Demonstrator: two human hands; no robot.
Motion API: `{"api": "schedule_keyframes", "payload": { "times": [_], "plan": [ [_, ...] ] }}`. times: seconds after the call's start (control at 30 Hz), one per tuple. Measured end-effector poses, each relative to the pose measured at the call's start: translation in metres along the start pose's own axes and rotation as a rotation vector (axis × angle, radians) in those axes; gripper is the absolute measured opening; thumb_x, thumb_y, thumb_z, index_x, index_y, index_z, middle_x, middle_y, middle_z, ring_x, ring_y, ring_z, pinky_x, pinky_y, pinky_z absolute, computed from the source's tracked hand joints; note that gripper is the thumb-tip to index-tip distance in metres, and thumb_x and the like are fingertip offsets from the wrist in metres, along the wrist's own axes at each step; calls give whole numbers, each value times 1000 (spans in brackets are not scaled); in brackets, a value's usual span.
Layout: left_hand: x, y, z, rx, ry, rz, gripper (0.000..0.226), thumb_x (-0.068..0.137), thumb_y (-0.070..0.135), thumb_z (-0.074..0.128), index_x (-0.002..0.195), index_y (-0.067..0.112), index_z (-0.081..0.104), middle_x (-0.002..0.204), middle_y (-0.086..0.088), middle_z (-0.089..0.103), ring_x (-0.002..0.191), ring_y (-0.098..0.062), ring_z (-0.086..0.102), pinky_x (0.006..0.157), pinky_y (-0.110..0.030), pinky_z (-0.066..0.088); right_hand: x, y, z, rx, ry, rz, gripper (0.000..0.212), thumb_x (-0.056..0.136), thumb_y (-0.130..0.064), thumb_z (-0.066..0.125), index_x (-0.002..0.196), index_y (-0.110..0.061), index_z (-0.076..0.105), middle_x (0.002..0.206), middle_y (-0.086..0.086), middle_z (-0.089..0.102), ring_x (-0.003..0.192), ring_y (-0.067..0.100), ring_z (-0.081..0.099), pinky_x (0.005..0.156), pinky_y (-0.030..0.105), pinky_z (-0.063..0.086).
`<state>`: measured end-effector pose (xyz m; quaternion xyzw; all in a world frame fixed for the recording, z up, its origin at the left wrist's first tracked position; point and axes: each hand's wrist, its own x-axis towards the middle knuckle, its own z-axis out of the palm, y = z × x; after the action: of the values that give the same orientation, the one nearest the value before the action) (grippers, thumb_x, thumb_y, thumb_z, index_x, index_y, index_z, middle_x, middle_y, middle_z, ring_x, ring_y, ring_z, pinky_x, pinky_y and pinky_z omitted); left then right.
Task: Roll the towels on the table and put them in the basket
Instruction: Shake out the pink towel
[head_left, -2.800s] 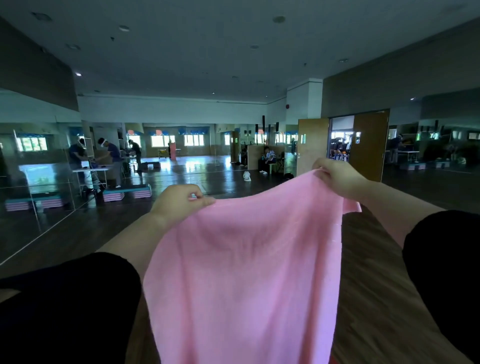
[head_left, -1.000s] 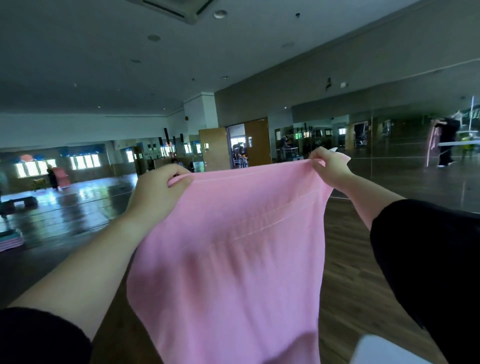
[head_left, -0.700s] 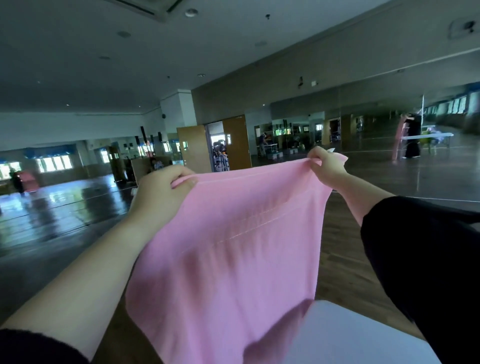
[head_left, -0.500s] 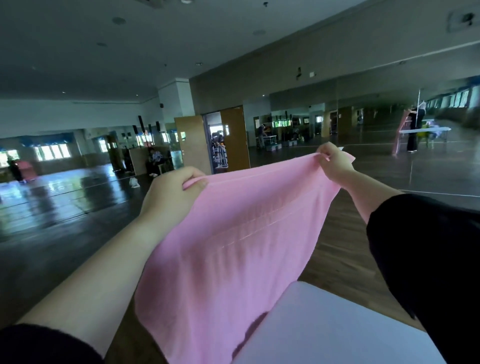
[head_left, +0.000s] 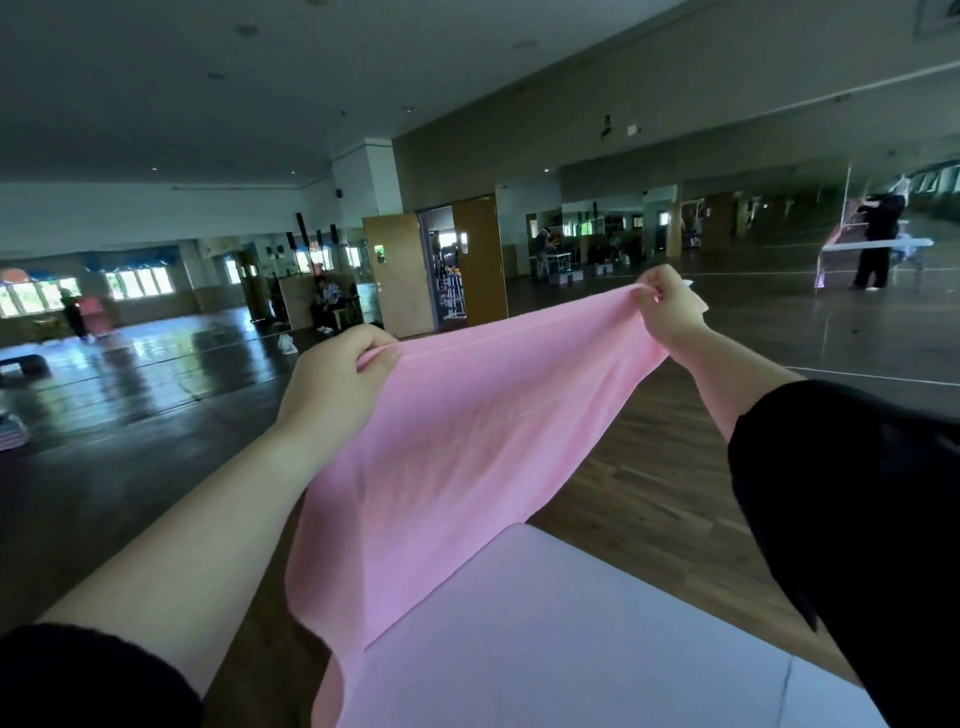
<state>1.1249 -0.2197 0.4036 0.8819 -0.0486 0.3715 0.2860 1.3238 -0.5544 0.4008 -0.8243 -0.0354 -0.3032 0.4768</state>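
A pink towel (head_left: 452, 467) hangs spread out in the air in front of me. My left hand (head_left: 332, 384) pinches its upper left corner and my right hand (head_left: 670, 306) pinches its upper right corner, so the top edge is stretched between them. The towel's lower part drapes down over the near left edge of the white table (head_left: 597, 649). No basket is in view.
Beyond the table lies a dark wooden floor (head_left: 649, 493) of a large hall with mirrored walls. Open wooden doors (head_left: 400, 275) stand at the back. A person stands by another table (head_left: 878, 244) far right; other people are far off at the back left.
The view has tilted down and more of the white table shows at the bottom. The towel has come lower, and its hanging end now lies over the table's edge. Both hands keep their hold.
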Motion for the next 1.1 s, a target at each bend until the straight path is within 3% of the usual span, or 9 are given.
{"api": "schedule_keyframes", "payload": {
  "times": [0.1,0.23,0.37,0.47,0.7,0.9,1.1],
  "plan": [
    [-17,40,3,-5,9,11,10,96,31,57,90,33,64,87,17,64,82,-1,57,69,-21,43,-5,14,-41,7,-9,-9,23,101,-23,40,117,-14,53,103,7,57,88,23,48,77,36,43],
    [-48,90,1,33,-21,61,9,96,34,57,90,32,64,86,17,65,81,-2,58,71,-29,46,-23,30,-95,1,-46,3,24,102,-25,39,117,-13,53,112,11,61,92,27,54,87,44,48],
    [-80,135,0,50,-32,88,10,96,37,56,91,34,64,83,18,64,78,-1,57,66,-28,45,-42,50,-152,-6,-41,8,13,100,-28,44,105,-23,55,111,7,62,106,30,56,85,40,48],
    [-105,168,5,45,-39,124,10,96,36,55,90,34,63,81,17,63,76,0,55,63,-27,41,-63,66,-195,1,-31,27,12,100,-26,45,105,-22,55,105,2,58,98,25,54,77,34,45],
    [-161,235,30,5,-98,147,9,96,35,55,90,36,62,79,16,61,75,-6,55,65,-31,44,-112,116,-286,-17,-15,74,16,98,-20,51,109,-14,59,104,3,61,97,23,54,83,35,44],
    [-202,294,44,30,-98,156,10,97,33,54,90,35,62,76,17,60,72,-2,53,58,-26,35,-137,147,-349,-25,-20,63,11,97,-20,50,103,-16,58,103,2,61,96,23,55,80,34,44],
    [-243,365,71,41,-90,149,9,97,31,55,93,33,63,86,16,63,80,-1,55,62,-21,39,-156,190,-417,-15,-40,86,5,97,-20,51,96,-21,56,102,-1,59,94,21,52,76,29,39]
  ]
}}
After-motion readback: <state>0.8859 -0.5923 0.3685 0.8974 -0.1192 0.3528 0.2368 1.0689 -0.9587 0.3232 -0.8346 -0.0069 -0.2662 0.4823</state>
